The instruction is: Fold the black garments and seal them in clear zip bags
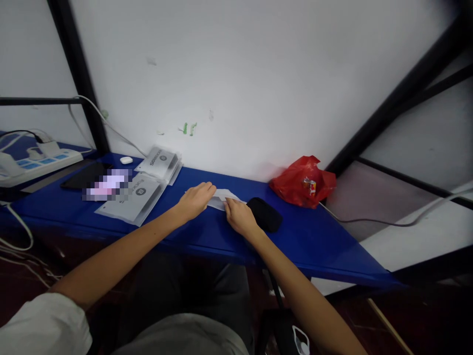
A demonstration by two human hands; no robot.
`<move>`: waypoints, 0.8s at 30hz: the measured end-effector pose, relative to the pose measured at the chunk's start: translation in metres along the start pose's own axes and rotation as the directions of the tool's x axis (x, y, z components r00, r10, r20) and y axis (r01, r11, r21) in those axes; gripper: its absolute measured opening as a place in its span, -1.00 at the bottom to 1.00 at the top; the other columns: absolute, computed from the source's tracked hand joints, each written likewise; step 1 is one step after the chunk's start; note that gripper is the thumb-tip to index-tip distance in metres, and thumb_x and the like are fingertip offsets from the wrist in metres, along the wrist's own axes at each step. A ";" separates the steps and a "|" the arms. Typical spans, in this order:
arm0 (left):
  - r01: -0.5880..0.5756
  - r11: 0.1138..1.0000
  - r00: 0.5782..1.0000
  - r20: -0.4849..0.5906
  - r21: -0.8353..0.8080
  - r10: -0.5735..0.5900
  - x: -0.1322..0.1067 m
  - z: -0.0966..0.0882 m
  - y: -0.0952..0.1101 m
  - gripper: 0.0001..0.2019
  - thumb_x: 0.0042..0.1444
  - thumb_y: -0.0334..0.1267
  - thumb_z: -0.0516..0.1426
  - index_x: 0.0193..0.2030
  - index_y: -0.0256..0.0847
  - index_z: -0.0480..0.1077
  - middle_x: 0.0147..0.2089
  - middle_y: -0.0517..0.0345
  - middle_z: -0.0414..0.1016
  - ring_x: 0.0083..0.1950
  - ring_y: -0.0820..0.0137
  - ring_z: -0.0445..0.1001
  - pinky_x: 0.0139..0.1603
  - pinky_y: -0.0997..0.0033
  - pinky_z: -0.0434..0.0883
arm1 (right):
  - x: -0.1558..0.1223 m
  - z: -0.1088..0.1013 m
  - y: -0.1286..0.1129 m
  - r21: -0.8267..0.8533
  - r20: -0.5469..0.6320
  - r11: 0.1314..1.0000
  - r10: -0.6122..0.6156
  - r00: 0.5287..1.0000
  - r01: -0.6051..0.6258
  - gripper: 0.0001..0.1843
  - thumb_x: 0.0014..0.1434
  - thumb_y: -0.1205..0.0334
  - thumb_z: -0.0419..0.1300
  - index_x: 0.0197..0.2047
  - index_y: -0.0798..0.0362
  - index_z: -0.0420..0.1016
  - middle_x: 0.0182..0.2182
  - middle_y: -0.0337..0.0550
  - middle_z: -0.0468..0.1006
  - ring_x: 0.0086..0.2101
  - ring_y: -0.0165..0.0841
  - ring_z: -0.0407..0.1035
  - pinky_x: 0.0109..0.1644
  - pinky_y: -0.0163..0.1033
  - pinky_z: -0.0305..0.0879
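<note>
A small folded white sheet [218, 197], which looks like paper, lies on the blue desk in front of me. My left hand [196, 201] lies over its left part, fingers bent together and gripping it. On its right side, the fingers of my right hand [241, 216] pinch the near edge, where a flap stands slightly raised. A dark, rounded pouch-like item [265, 215] rests just right of my right hand. My fingers hide parts of the sheet.
Printed translucent packets [137, 195] lie left on the blue desk [221, 237], near a white earbud case [126, 160], a black tablet-like slab [83, 175] and a power strip [40, 166]. A red plastic bag [295, 183] sits right, against the wall. Black frame posts stand at both sides.
</note>
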State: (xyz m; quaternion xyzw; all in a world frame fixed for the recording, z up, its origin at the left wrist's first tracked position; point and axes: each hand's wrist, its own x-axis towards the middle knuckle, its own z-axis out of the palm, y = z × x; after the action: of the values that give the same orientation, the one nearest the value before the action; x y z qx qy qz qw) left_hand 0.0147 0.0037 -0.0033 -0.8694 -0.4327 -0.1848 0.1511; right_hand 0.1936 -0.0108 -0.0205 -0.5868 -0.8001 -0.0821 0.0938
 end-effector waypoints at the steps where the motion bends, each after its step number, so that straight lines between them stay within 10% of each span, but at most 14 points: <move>1: -0.009 1.000 1.000 -0.006 0.011 0.009 -0.002 0.000 0.000 -0.86 0.25 -0.44 -0.08 -0.19 -0.25 0.28 -0.19 0.07 0.38 -0.17 0.33 0.37 -0.26 0.37 0.32 | 0.000 0.000 0.000 -0.018 0.022 1.000 0.011 1.000 -0.011 -0.63 0.34 0.18 -0.14 0.07 0.13 0.32 -0.06 0.07 0.54 -0.11 -0.19 0.46 -0.05 -0.18 0.31; 8: 0.003 0.996 0.999 0.045 0.086 -0.007 -0.013 0.000 -0.001 -0.81 0.25 -0.42 -0.07 -0.14 -0.27 0.35 -0.28 0.03 0.45 -0.19 0.28 0.43 -0.28 0.34 0.31 | 0.000 0.004 0.004 0.048 0.018 0.995 -0.085 0.996 0.084 -0.54 0.24 0.12 0.08 0.15 0.19 0.26 -0.01 0.20 0.50 -0.06 -0.08 0.44 -0.06 -0.06 0.37; 14: -0.024 0.990 0.998 0.062 0.139 0.016 -0.019 -0.001 -0.011 -0.75 0.19 -0.50 -0.05 -0.08 -0.26 0.38 -0.26 -0.01 0.48 -0.18 0.26 0.45 -0.32 0.34 0.31 | -0.017 -0.001 0.019 0.325 -0.314 0.882 -0.240 0.919 0.342 -0.70 0.26 0.24 0.03 0.03 0.04 0.43 -0.04 -0.06 0.56 -0.04 -0.28 0.44 0.08 -0.12 0.34; 18: -0.010 0.987 1.000 0.001 0.160 0.010 -0.021 -0.002 -0.015 -0.72 0.18 -0.55 -0.08 -0.12 -0.26 0.39 -0.28 -0.01 0.48 -0.19 0.25 0.44 -0.31 0.34 0.30 | -0.032 -0.010 0.051 0.298 -0.409 0.926 -0.095 0.908 0.231 -0.69 0.26 0.18 0.03 0.00 0.06 0.45 -0.07 -0.04 0.56 -0.04 -0.24 0.42 0.11 -0.06 0.30; 24: 0.051 0.982 0.998 -0.053 0.180 -0.042 -0.022 -0.001 -0.017 -0.75 0.21 -0.51 -0.08 -0.18 -0.26 0.40 -0.30 -0.02 0.47 -0.19 0.25 0.43 -0.30 0.33 0.30 | -0.046 -0.008 0.108 0.183 -0.197 0.983 0.010 0.980 0.026 -0.67 0.23 0.06 0.07 -0.10 0.11 0.48 0.10 0.10 0.42 0.09 -0.13 0.31 0.17 0.03 0.20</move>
State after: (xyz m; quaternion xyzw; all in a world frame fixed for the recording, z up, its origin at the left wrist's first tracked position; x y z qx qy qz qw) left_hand -0.0120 -0.0022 -0.0106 -0.8369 -0.4639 -0.1696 0.2358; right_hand 0.3106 -0.0231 -0.0214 -0.5614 -0.7934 -0.0655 0.2261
